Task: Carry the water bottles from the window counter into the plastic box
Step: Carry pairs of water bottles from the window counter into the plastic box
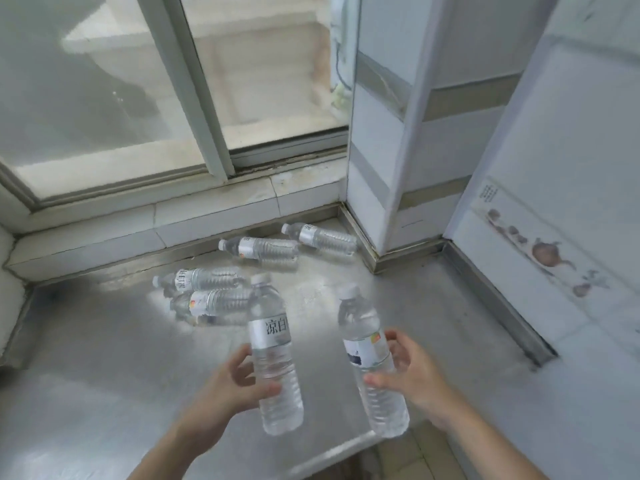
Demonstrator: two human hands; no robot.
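A: Each of the hands has one bottle: the left hand [239, 377] is wrapped round the left bottle [273, 355], the right hand [408, 372] round the right bottle [372, 362], both upright and lifted above the steel tabletop [104, 375]

B: I'd grip below the labels, keep them vertical and apart, then turn toward the plastic box, which isn't in view

A: Four bottles [263, 249] lie on their sides near the window [138, 98]; forearms reach forward, thumbs facing inward
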